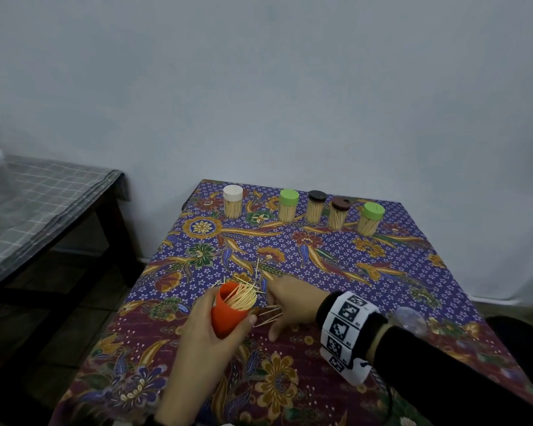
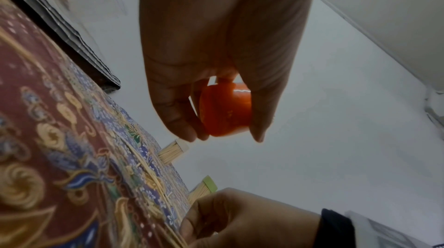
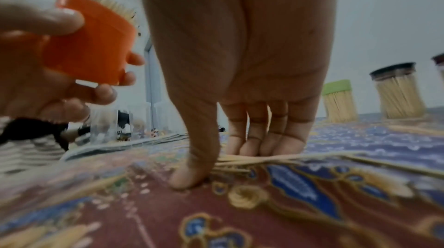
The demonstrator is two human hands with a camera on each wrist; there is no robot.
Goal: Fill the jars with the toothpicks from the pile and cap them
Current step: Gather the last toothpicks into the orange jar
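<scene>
A bench (image 1: 336, 262) draped in a patterned floral cloth of purple, maroon and gold stands against a plain pale wall (image 1: 259, 87). Nearest the viewer, the left hand (image 1: 206, 330) wraps its fingers around an open orange plastic jar (image 1: 228, 312), held above the cloth and tilted, with wooden toothpicks (image 1: 243, 298) bristling from its mouth. Just beside it, the right hand (image 1: 293, 302), with a black-and-white marker band (image 1: 348, 330) on its wrist, presses down on the cloth, thumb and fingers closing on a small loose pile of toothpicks (image 3: 242, 161). Along the far edge stand five filled clear jars, all capped: one white-lidded (image 1: 233, 201), one green-lidded (image 1: 288, 209), two dark-lidded (image 1: 316, 206) (image 1: 339, 214), and another green-lidded (image 1: 371, 218). To the left, well apart, is a surface under grey checked cloth (image 1: 37, 198).
</scene>
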